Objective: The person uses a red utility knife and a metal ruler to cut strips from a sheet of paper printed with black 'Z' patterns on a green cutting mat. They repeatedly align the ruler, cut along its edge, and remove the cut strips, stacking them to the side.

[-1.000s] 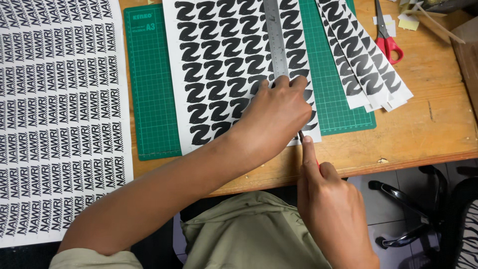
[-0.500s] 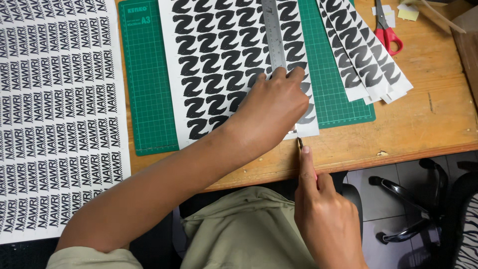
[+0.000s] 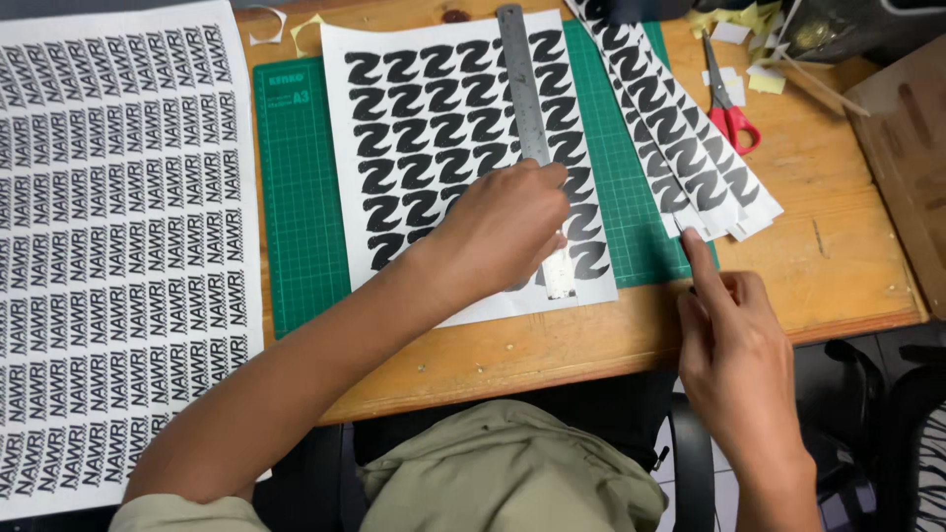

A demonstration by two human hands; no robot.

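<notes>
My left hand (image 3: 503, 232) presses down on a steel ruler (image 3: 519, 79) that lies lengthwise over a white sheet of black curved shapes (image 3: 424, 128). The sheet rests on a green cutting mat (image 3: 296, 197). My right hand (image 3: 734, 355) is off to the right at the desk's front edge. Its index finger is stretched out and touches the near end of a stack of cut strips (image 3: 680, 148) bearing the same black shapes. Its other fingers are curled, and whatever they may hold is hidden.
A large white sheet of small black printed labels (image 3: 108, 246) covers the left side and overhangs the wooden desk (image 3: 847, 276). Red-handled scissors (image 3: 729, 108) and paper scraps (image 3: 749, 20) lie at the back right. A wooden board (image 3: 907, 148) stands at the right edge.
My right hand has left the ruler's near end, where a thin blade showed, and moved right to the strips. My left hand has stayed on the ruler.
</notes>
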